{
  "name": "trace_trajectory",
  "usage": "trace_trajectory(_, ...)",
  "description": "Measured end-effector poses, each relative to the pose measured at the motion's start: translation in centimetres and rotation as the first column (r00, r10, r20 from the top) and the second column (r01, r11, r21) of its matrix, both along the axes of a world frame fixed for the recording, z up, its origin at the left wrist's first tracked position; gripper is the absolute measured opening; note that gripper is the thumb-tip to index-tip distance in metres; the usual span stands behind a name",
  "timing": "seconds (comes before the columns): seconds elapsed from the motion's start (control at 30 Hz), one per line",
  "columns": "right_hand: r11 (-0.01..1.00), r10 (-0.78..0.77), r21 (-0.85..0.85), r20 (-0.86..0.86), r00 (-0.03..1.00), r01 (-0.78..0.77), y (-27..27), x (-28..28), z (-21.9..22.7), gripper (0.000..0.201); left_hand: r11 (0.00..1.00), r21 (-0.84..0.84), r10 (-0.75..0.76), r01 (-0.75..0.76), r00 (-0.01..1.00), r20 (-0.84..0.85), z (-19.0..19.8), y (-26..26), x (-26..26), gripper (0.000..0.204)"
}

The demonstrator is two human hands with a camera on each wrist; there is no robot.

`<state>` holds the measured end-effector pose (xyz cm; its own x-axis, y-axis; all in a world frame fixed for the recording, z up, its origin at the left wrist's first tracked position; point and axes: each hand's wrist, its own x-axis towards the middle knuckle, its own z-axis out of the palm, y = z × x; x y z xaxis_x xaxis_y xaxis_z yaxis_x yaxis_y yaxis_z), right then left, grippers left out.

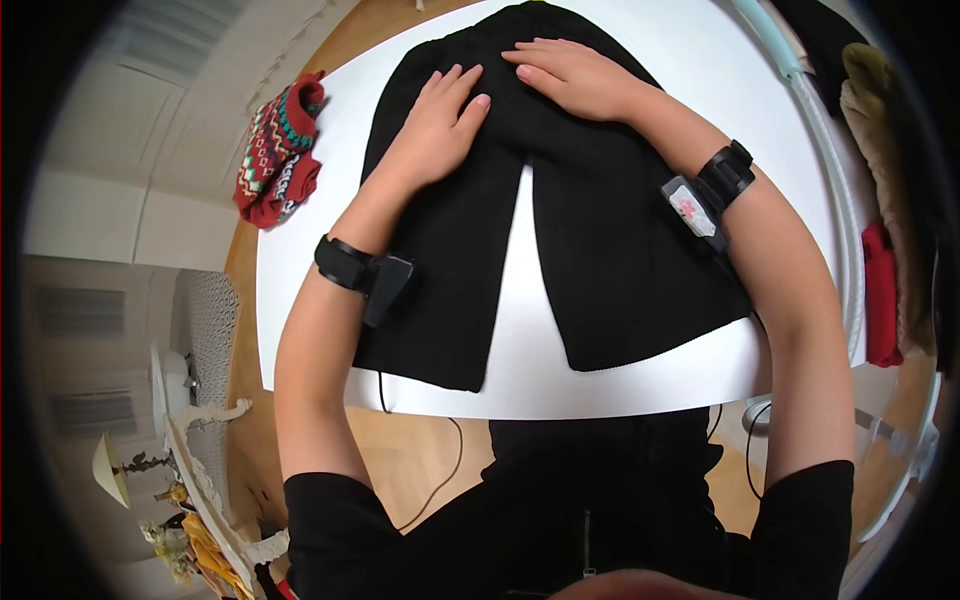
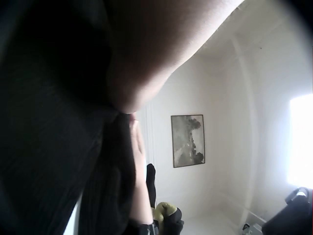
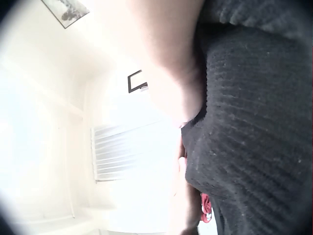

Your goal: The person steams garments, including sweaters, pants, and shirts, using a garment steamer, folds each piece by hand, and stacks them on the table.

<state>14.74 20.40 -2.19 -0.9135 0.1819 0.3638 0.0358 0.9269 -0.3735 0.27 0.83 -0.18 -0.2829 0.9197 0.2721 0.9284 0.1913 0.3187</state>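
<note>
Black trousers [image 1: 620, 270] lie flat on the white table [image 1: 800, 200], both legs pointing toward the person, with a narrow gap between them. My left hand [image 1: 437, 130] rests palm down on the upper left part, fingers spread. Palm down on the upper right part lies my right hand [image 1: 575, 80], fingers straight and pointing left. Ribbed black fabric [image 3: 254, 127] fills the right side of the right wrist view, against the right hand [image 3: 171, 93]. In the left wrist view the left hand [image 2: 142, 63] touches dark cloth [image 2: 49, 122].
A red patterned knitted garment [image 1: 275, 155] lies at the table's left edge. Along the right side runs a pale rail [image 1: 825, 130], with olive and dark clothes [image 1: 880, 150] and a red cloth [image 1: 880, 300] beyond it. Thin black cables hang below the front edge.
</note>
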Motion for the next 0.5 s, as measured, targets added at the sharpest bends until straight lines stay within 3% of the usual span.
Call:
trace_trajectory(0.03,0.990,0.035,-0.135,-0.075,0.997,-0.045,0.3,0.1,0.0,0.045,0.999,0.044,-0.010,0.011,1.000,-0.006,-0.8,0.6,0.0,0.053)
trace_trajectory(0.1,0.985,0.010,-0.167,-0.118,0.993,-0.030,0.8,0.0,0.0,0.043,0.997,0.055,0.063,-0.057,0.990,-0.125,-2.4,0.5,0.0,0.051)
trace_trajectory(0.23,0.977,-0.026,-0.212,-0.206,0.978,-0.018,1.2,-0.3,-0.1,0.036,0.997,0.041,0.066,-0.058,0.977,-0.204,-2.9,0.4,0.0,0.055)
trace_trajectory(0.33,0.937,-0.052,-0.348,-0.253,0.966,-0.040,1.2,0.3,1.0,0.029,0.996,0.055,0.077,-0.066,0.974,-0.215,-3.0,0.3,0.3,0.056)
trace_trajectory(0.5,0.920,0.116,-0.344,-0.222,0.968,-0.189,-1.3,3.1,5.6,0.022,0.994,0.092,0.081,-0.060,0.966,-0.246,-3.5,0.3,0.1,0.056)
